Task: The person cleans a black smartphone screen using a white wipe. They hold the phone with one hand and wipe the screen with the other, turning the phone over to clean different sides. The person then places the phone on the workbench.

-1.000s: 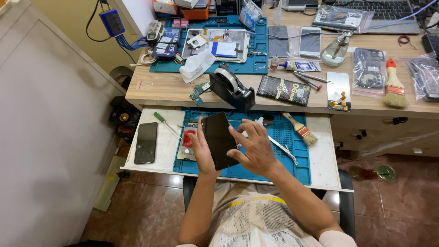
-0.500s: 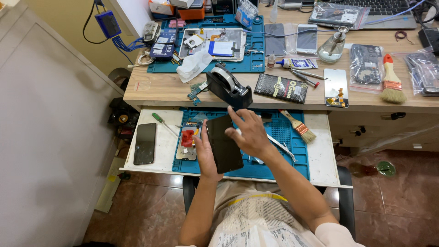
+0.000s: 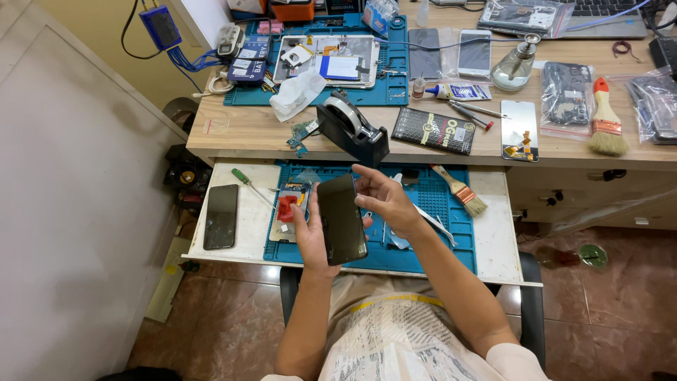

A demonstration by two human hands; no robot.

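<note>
My left hand (image 3: 310,236) holds a dark phone screen panel (image 3: 341,219) upright from behind, over the blue work mat (image 3: 437,197) on the pull-out shelf. My right hand (image 3: 384,201) grips the panel's upper right edge with thumb and fingertips. Under my left hand lies an opened phone body with a red part (image 3: 285,210). Metal tweezers (image 3: 434,219) lie on the mat just right of my right hand.
A second dark phone (image 3: 221,216) and a green screwdriver (image 3: 248,183) lie on the shelf's white left part; a paintbrush (image 3: 462,192) lies at the right. On the desk stand a black tape dispenser (image 3: 352,127), a black box (image 3: 433,131), a screen part (image 3: 520,130), another brush (image 3: 605,120).
The panel stays in my left hand. My right hand has slid from over the panel's face to its upper right edge, and the view has shifted slightly.
</note>
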